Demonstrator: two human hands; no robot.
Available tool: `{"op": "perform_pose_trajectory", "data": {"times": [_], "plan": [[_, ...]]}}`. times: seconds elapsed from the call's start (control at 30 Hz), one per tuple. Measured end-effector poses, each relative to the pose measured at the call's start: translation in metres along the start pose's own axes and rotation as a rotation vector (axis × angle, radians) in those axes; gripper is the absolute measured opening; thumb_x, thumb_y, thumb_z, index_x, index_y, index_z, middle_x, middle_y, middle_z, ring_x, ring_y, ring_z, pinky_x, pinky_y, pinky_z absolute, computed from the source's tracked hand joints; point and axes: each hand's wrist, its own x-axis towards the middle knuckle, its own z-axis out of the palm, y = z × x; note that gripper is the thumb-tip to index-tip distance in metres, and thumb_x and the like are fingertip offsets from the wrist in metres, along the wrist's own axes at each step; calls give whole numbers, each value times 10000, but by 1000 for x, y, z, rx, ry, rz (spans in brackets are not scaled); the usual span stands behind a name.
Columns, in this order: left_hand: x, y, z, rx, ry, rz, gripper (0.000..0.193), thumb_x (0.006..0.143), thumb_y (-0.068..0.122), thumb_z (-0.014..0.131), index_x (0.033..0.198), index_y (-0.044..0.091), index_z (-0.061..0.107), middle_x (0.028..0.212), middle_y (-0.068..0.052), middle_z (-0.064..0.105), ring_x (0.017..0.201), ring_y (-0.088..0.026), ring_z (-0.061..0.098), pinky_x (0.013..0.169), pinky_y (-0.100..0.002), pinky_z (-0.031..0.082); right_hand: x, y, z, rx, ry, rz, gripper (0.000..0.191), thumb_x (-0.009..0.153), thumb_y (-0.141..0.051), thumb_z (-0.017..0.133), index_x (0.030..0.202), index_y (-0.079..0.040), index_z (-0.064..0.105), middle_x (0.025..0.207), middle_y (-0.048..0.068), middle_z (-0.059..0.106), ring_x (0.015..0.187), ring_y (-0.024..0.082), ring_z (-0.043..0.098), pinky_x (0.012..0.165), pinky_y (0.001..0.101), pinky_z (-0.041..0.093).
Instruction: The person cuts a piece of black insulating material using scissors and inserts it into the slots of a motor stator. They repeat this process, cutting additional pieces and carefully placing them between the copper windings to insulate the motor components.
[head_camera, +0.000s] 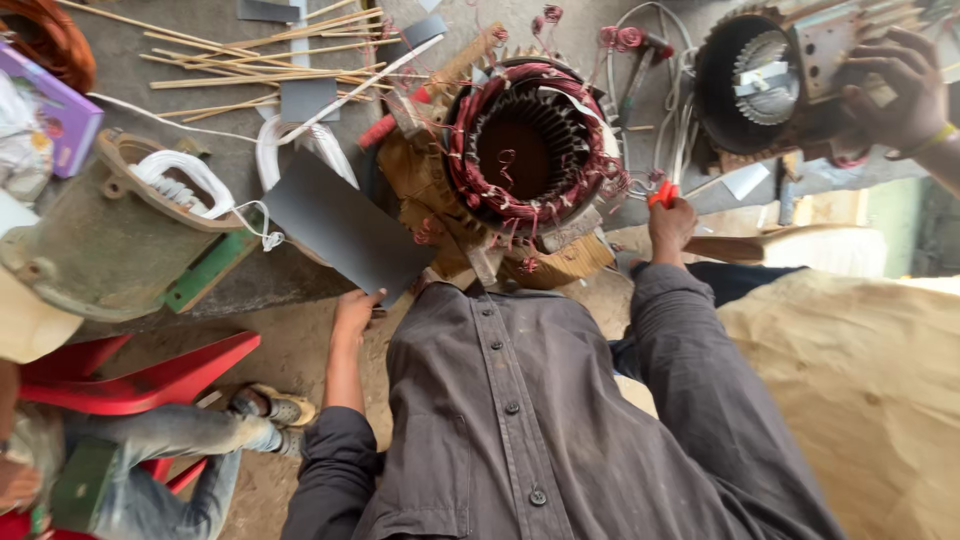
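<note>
Currently at the winding stage on a motor stator (530, 150), standing on the floor just beyond the knees, its red copper coils and loose wire ends showing around the bore.

Left hand (355, 310): fingers pinched on the near edge of a grey sheet (340, 225), a flat, stiff-looking piece lying to the left of the stator and touching its base.

Right hand (672, 222): closed around a red-handled tool (662, 192) (cutters or scissors, too small to tell), just right of the stator's rim, near a tangle of white leads.

Judging by the grip on both, probably busy with cutting or fitting the sheet against the windings. Calls for a steady sheet, with the tool brought across to it clear of the stray copper ends.

Far left: a bundle of thin sticks (260, 60) and a white wire coil (185, 180) on a worn casing.

Far right: another person's hand (900, 90) resting on a second motor housing (760, 80), well apart from the work.

Near left: a red stool (150, 380) and someone's shoe beside it.
</note>
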Motion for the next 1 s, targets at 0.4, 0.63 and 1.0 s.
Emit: {"op": "perform_pose_trajectory", "data": {"times": [0.4,0.63,1.0], "plan": [[-14,-6,-2,-847,-114,-34,200,790,-21,741,945,90,677,856,-2,684,703,-125,627,553,-224,481,-18,-7,25,572,-45,107,396,930,-351,815,1075,2,709,902,113,743,791,205,733,685,327,529],[-9,-34,-3,-1230,-640,-74,105,893,-51,693,883,16,613,850,-68,648,793,-225,667,634,-225,550,-31,8,-2,1119,62,32,305,972,-273,804,1060,-8,683,902,84,730,767,142,720,575,224,481],[-205,58,-24,-291,-238,786,237,862,61,689,1085,-19,670,871,-33,696,655,-70,623,557,-221,493,-130,-137,-148,1582,-295,-228,474,1035,-453,750,1176,-24,610,1033,119,681,863,190,667,742,302,540]]}}
